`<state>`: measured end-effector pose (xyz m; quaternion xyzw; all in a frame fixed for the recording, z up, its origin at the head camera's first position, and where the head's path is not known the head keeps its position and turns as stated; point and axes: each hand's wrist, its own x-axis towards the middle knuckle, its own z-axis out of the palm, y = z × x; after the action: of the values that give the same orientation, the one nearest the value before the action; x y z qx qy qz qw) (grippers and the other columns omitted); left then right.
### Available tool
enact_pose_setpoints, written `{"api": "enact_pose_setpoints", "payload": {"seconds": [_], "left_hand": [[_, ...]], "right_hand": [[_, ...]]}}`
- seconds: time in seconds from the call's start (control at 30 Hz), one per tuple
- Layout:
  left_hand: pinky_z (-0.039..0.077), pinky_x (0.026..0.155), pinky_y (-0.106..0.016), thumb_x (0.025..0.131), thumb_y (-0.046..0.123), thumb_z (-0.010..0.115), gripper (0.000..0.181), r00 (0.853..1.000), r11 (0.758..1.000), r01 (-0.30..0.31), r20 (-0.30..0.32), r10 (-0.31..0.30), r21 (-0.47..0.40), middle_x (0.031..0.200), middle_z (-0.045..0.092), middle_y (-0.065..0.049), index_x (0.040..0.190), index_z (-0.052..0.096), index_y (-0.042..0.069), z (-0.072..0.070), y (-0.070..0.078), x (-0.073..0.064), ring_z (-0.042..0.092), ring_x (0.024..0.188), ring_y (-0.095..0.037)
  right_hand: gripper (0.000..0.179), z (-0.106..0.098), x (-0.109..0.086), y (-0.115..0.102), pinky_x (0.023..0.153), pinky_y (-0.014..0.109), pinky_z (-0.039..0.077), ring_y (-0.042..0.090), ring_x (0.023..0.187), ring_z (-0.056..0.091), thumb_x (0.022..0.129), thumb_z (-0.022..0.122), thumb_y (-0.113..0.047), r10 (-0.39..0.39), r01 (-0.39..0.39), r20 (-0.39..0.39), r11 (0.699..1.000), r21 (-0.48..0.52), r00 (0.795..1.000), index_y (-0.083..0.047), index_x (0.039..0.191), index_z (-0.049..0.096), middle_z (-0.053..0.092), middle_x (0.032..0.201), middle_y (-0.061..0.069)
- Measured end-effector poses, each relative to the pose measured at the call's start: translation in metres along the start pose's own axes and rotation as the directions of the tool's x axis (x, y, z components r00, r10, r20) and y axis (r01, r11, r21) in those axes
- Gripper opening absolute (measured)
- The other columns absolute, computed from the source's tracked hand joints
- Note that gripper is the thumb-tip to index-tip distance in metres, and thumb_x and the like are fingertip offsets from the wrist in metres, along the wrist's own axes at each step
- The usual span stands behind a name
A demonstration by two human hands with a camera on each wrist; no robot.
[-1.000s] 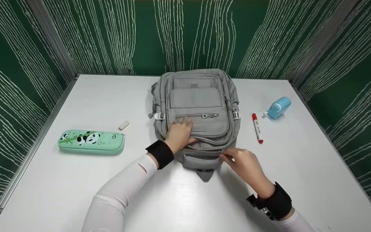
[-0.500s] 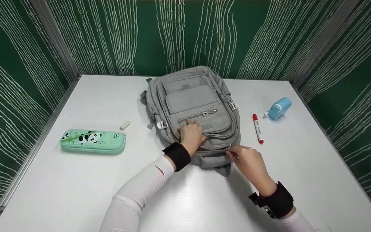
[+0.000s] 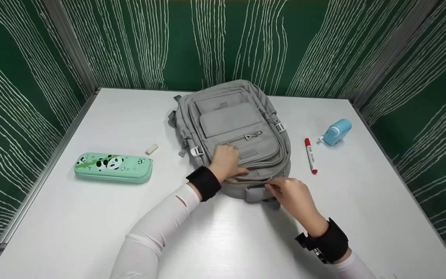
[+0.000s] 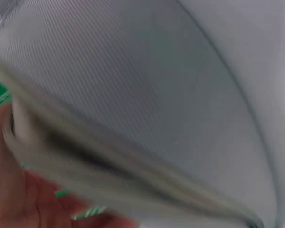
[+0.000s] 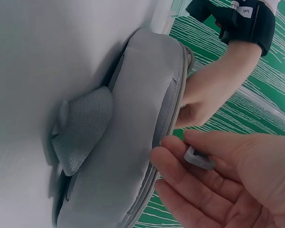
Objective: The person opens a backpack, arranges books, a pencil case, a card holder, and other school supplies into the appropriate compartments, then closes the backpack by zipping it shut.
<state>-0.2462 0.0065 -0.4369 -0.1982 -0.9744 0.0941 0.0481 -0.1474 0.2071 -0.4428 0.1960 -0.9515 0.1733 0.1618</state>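
Pinching a small gray zipper pull (image 5: 198,158) between thumb and fingers, a person's right hand (image 3: 292,193) worked at the near edge of a gray backpack (image 3: 230,120). The backpack lay front side up on a white table (image 3: 215,244), directly ahead of both hands, slightly slanted so that its far end pointed away and to the left. Left of the right hand, and a little farther off, the left hand (image 3: 225,162) gripped the bag's front layer, fingers bent over its upper face and thumb reaching rightward along the edge. Close to the left palm, a partly open dark slot (image 4: 80,152) ran along the zipper line; what was inside could not be made out.

Well to the left of the left hand lay a mint green pencil case (image 3: 113,167) with panda pictures, and just beyond its right end a small whitish block (image 3: 151,149). Ahead and slightly to the right of the right hand was a white marker (image 3: 311,155) with red ends; farther out that way, a blue bottle (image 3: 336,132) lay tipped over. Each wrist wore a black band (image 3: 204,183) beside a white sleeve (image 3: 153,232).
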Motion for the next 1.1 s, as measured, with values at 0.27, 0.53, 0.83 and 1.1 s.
{"api": "enact_pose_setpoints", "payload": {"seconds": [0.27, 0.53, 0.83, 1.1], "left_hand": [[0.032, 0.127, -0.053, 0.088, 0.062, 0.071, 0.083, 0.942, 0.879, -0.303, 0.026, 0.335, -0.368, 0.161, 0.045, -0.013, 0.153, 0.049, 0.016, 0.013, -0.089, -0.012, 0.042, 0.148, -0.038], [0.028, 0.128, -0.056, 0.074, 0.061, 0.084, 0.097, 0.938, 0.890, -0.341, -0.046, 0.344, -0.304, 0.160, 0.045, -0.016, 0.151, 0.051, 0.014, 0.034, -0.159, -0.023, 0.043, 0.149, -0.037], [0.036, 0.125, -0.046, 0.079, 0.027, 0.089, 0.080, 0.956, 0.953, -0.287, -0.092, 0.279, -0.096, 0.152, 0.056, -0.018, 0.145, 0.053, -0.001, 0.046, -0.160, -0.016, 0.052, 0.143, -0.036], [0.061, 0.074, -0.044, 0.070, 0.019, 0.088, 0.030, 0.947, 0.970, -0.240, -0.213, 0.242, 0.035, 0.092, 0.076, -0.011, 0.091, 0.073, 0.004, 0.044, -0.145, -0.006, 0.073, 0.081, -0.031]], "right_hand": [[0.005, -0.001, -0.002, 0.005, 0.055, 0.027, 0.048, 0.011, 0.058, 0.061, 0.087, 0.080, -0.009, 0.008, -0.008, -0.005, 1.000, 0.025, 1.000, -0.007, 0.084, 0.077, 0.073, 0.072, 0.005], [0.004, -0.001, -0.003, 0.006, 0.056, 0.028, 0.052, 0.014, 0.062, 0.066, 0.087, 0.080, -0.009, 0.006, -0.006, -0.003, 1.000, 0.021, 1.000, -0.006, 0.085, 0.078, 0.074, 0.074, 0.005], [0.005, -0.002, -0.002, 0.006, 0.058, 0.030, 0.053, 0.016, 0.065, 0.068, 0.087, 0.080, -0.010, 0.011, -0.011, 0.006, 1.000, 0.026, 1.000, -0.008, 0.084, 0.077, 0.074, 0.074, 0.004], [0.005, -0.002, -0.002, 0.008, 0.058, 0.030, 0.054, 0.017, 0.064, 0.069, 0.087, 0.079, -0.009, 0.013, -0.013, 0.007, 0.999, 0.037, 1.000, -0.006, 0.085, 0.078, 0.075, 0.075, 0.007]]}}
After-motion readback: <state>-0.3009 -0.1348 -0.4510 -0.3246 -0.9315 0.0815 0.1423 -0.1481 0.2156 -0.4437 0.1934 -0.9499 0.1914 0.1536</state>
